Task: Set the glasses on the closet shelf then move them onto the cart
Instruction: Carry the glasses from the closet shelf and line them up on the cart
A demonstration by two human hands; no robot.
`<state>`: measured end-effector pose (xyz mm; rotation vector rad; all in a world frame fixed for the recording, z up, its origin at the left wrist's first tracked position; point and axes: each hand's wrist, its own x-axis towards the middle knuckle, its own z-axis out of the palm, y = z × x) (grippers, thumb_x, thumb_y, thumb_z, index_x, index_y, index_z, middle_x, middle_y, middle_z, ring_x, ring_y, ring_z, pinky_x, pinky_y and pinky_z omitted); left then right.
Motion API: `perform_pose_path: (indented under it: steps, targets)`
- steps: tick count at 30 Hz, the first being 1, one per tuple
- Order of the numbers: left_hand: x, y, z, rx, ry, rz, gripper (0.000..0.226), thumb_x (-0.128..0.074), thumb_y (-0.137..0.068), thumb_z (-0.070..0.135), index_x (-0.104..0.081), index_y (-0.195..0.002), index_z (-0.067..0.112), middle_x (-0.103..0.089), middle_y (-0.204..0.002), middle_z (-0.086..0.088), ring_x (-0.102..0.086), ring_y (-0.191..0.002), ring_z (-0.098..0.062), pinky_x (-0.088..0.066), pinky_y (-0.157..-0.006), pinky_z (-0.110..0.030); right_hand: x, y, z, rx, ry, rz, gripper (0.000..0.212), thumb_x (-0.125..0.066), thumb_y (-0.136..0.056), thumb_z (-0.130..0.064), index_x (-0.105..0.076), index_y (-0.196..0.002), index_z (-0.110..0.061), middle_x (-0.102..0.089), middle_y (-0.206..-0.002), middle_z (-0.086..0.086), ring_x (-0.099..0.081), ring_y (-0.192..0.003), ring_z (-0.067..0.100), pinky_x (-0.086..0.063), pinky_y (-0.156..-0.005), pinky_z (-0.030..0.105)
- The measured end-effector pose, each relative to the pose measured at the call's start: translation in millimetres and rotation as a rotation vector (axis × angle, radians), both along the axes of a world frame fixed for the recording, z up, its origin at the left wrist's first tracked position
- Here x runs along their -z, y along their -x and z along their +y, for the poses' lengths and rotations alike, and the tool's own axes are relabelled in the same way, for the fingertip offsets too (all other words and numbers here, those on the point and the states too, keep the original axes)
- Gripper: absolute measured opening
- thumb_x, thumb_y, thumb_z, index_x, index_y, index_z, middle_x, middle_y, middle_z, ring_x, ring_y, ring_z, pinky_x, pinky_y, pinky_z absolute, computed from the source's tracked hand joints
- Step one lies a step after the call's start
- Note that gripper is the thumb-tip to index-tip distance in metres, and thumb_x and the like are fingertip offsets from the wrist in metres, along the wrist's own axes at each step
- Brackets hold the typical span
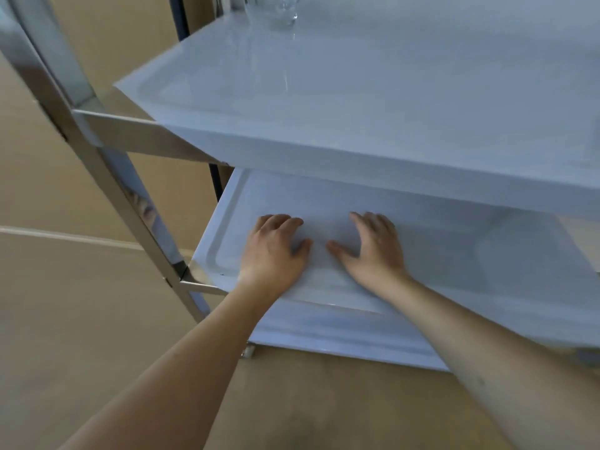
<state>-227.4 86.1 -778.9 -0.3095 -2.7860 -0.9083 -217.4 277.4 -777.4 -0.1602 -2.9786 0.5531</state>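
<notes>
Two glass shapes, at least, show at the top edge of the view: clear glasses (272, 11) standing on the cart's upper tray (357, 102), cropped by the frame, so exact count and type I can't confirm.

Both hands are on the lower tray (487, 254), well apart from the glasses. Left hand (274, 251) lies palm down, fingers slightly bent and close together, thumb out, holding nothing. Right hand (373, 248) is flat too, fingers spread a little, also holding nothing. Thumbs point at each other with a gap between them.

Handling guess: thin clear glass, light, rigid, brittle, slick to bare skin. Take each one around the bowl or lower body with a full wrap, not by the rim. Set down straight, no sliding.

Trays look like glossy white film-covered sheet, smooth, raised lip around the edge. Low friction likely, so a nudged glass could skate. Cart frame (97, 164) is polished metal, angled uprights on the left. Floor (81, 319) is tan tile. No closet shelf in view.
</notes>
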Motion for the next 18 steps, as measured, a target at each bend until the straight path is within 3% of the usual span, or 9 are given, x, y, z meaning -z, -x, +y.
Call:
perform_pose_path:
  steps: [3,5,8,18]
  targets:
    - [-6.5,-31.9,-1.6,-0.026,0.004,-0.007,0.049,-0.057,-0.085,0.05,-0.073,-0.117,0.015,-0.068,-0.128,-0.014,-0.056,-0.124,-0.042,-0.048,-0.102,-0.05,-14.8,-35.9,-8.3,-0.02,0.001,-0.091,0.082,-0.054,-0.09,-0.068,-0.039,-0.153,-0.019,-0.032,-0.16,0.015,-0.018,-0.15,0.034,-0.013,-0.123,0.039]
    - [-20.2,-53.0,-6.7,-0.046,0.064,-0.106,0.058,-0.055,-0.086,0.057,-0.069,-0.126,0.017,-0.061,-0.139,-0.016,-0.047,-0.134,-0.046,-0.041,-0.109,-0.056,-29.6,-61.0,-12.6,-0.045,0.0,-0.179,0.081,-0.052,-0.09,-0.068,-0.037,-0.154,-0.021,-0.028,-0.162,0.013,-0.014,-0.152,0.033,-0.014,-0.124,0.041]
    - [-51.4,-82.6,-14.5,-0.027,0.116,-0.285,0.067,-0.058,-0.088,0.06,-0.058,-0.142,0.02,-0.049,-0.151,-0.014,-0.032,-0.145,-0.043,-0.03,-0.118,-0.054,-59.1,-91.5,-18.3,-0.067,0.04,-0.279,0.08,-0.051,-0.091,-0.068,-0.032,-0.156,-0.024,-0.021,-0.165,0.01,-0.01,-0.153,0.031,-0.013,-0.125,0.043]
    - [-222.9,-181.3,-35.8,0.023,0.161,-0.424,0.066,-0.062,-0.094,0.05,-0.042,-0.152,0.027,-0.034,-0.161,-0.007,-0.019,-0.152,-0.031,-0.022,-0.12,-0.049,-221.8,-183.4,-37.1,-0.013,0.199,-0.405,0.077,-0.059,-0.093,-0.058,-0.031,-0.157,-0.027,-0.024,-0.165,0.007,-0.013,-0.153,0.028,-0.019,-0.123,0.043]
